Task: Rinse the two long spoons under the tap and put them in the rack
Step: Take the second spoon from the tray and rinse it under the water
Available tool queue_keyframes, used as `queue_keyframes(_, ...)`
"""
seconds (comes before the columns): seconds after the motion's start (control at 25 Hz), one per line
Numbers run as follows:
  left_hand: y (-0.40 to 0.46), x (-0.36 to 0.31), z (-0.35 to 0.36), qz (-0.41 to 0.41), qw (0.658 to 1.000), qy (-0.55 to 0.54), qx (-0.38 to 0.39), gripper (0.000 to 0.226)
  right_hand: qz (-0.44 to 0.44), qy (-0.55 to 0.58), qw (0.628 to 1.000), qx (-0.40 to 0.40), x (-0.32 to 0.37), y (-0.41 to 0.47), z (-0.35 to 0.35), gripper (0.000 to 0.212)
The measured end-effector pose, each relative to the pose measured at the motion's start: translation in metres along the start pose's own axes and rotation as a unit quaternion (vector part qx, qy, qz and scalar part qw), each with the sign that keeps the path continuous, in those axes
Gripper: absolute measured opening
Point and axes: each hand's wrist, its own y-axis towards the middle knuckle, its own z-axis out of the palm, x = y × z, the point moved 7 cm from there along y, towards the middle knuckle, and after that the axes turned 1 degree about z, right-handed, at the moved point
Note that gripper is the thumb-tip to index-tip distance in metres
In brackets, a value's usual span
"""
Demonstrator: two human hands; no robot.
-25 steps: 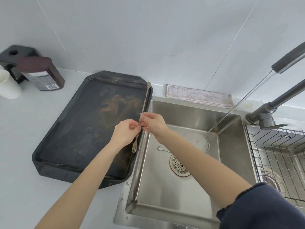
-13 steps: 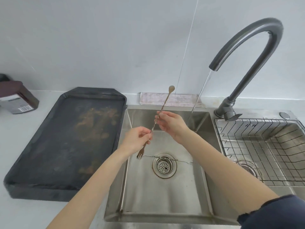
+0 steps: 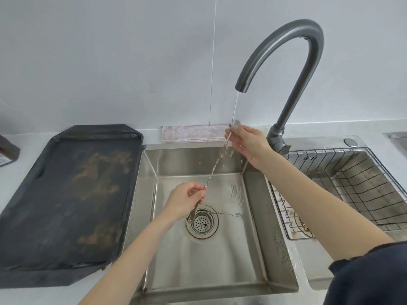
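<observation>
A long thin metal spoon (image 3: 217, 165) with a twisted stem slants over the sink (image 3: 275, 219). My right hand (image 3: 246, 142) pinches its bowl end directly under the running stream from the dark curved tap (image 3: 308, 38). My left hand (image 3: 186, 202) grips the stem low down, just above its forked end near the drain (image 3: 202, 223). Water splashes off the stem. A second long spoon (image 3: 226, 214) lies flat on the sink floor, across the drain to the right. The wire rack (image 3: 343, 183) sits in the right basin.
A large dark tray (image 3: 66, 194) with brown stains lies on the counter left of the sink. A folded pinkish cloth (image 3: 193, 133) rests behind the sink by the wall. A dark container (image 3: 7, 149) shows at the far left edge.
Both hands have carried the spoon from the tray's edge to the right, and its upper end now sits under the water stream. My view has shifted right toward the tap.
</observation>
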Motion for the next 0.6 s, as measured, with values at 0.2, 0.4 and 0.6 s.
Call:
queue_keyframes(0.2,0.008,0.006,0.004,-0.019,1.0,-0.015,0.001,0.024,0.01,0.001,1.0,0.002,-0.016,0.008,0.005,0.015)
queue_keyframes(0.4,0.01,0.014,0.002,-0.019,1.0,0.006,-0.009,0.017,-0.008,-0.027,1.0,-0.012,-0.013,0.017,0.003,0.013)
queue_keyframes(0.6,0.009,0.015,-0.004,-0.008,1.0,0.011,-0.025,0.022,-0.083,-0.051,0.994,-0.04,0.009,0.024,0.002,0.022)
